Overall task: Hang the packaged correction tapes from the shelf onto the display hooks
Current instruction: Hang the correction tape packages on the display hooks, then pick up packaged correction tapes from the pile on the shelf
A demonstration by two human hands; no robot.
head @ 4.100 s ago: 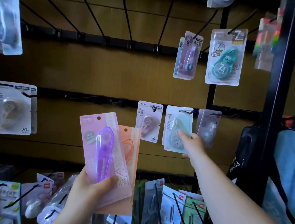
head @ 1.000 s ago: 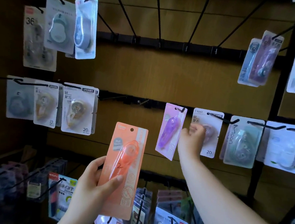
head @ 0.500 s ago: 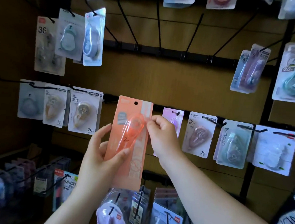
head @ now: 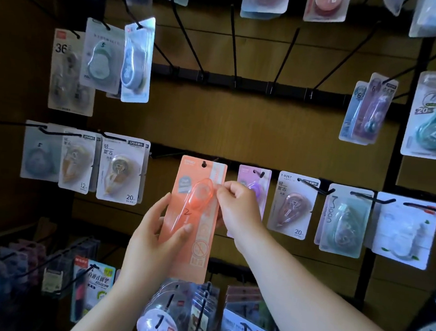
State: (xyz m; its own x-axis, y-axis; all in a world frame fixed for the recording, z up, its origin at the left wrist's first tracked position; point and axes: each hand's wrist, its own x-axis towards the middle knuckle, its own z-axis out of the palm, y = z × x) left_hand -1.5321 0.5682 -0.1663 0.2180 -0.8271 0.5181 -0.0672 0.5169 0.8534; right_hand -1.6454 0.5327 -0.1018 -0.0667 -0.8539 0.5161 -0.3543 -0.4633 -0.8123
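Note:
An orange packaged correction tape (head: 205,180) is held upright in front of the middle rail of the display wall. My left hand (head: 151,236) grips its lower half, thumb across the front. My right hand (head: 237,206) pinches its right edge near the blister. The pack's hang hole sits near a bare black hook (head: 160,156) on the middle rail; whether it is on a hook I cannot tell. A purple packaged correction tape (head: 259,179) hangs on a hook just right of it, partly hidden by my right hand.
More packaged tapes hang left (head: 119,173) and right (head: 290,205) on the middle rail. The upper rail (head: 244,83) carries several bare black hooks jutting toward me. Lower hooks with packs (head: 181,316) crowd below my forearms. A black upright post (head: 398,179) stands right.
The purple pack went onto its hook and my right hand let it go. That hand then took the orange pack's right edge, and both hands raised the orange pack toward the middle rail.

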